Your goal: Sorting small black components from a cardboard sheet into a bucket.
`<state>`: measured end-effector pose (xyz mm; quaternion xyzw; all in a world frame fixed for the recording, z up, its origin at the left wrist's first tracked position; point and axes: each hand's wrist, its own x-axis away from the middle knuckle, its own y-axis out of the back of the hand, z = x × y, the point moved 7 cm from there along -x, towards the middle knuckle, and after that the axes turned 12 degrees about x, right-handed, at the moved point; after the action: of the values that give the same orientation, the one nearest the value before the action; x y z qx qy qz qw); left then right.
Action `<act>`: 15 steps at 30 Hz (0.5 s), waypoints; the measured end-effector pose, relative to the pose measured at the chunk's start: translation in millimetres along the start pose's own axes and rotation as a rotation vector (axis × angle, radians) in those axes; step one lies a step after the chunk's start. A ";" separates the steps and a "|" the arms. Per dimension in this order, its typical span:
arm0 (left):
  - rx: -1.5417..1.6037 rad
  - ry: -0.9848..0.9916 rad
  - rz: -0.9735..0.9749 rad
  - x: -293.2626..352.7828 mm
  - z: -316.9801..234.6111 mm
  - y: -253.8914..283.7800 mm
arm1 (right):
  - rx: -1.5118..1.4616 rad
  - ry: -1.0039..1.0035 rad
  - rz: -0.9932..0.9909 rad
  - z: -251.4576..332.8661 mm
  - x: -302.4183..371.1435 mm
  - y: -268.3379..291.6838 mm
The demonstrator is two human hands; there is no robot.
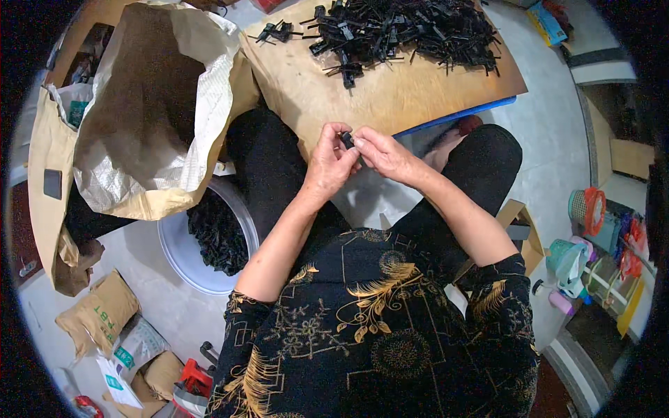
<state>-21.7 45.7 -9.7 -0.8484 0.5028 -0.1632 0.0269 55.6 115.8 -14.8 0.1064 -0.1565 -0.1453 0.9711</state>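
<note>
Between my knees, just off the near edge of the wooden board [289, 83], both hands meet around a small black plastic part [346, 140]. My left hand [330, 160] has its fingers curled round the part. From the other side, my right hand [383, 155] pinches at it with thumb and forefinger; the fingertips partly hide its shape. On the far side of the board lies a heap of black plastic parts [397, 35] with thin stems sticking out. A smaller cluster of the same parts [275, 31] sits left of the heap.
At my left stands a large open sack [216, 104] with a pale lining. Partly beneath it is a round white tub [174, 254] holding many small black pieces [216, 237]. Packed bags [101, 313] lie on the floor lower left. Baskets and household things [592, 209] stand far right.
</note>
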 end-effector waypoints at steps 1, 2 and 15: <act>-0.018 -0.014 0.004 -1.0 -0.5 -1.5 | -0.002 -0.008 -0.001 -5.5 -1.6 -0.5; -0.036 -0.029 0.008 -2.2 -0.5 -3.0 | 0.066 0.062 -0.045 -8.7 -3.9 1.3; -0.340 -0.236 -0.175 -2.2 -9.7 8.9 | -0.006 -0.020 -0.014 0.3 -12.9 4.5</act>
<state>-33.1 44.3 -2.9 -0.8943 0.4409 0.0228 -0.0724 44.9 124.0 -16.9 0.1033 -0.1648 -0.1535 0.9688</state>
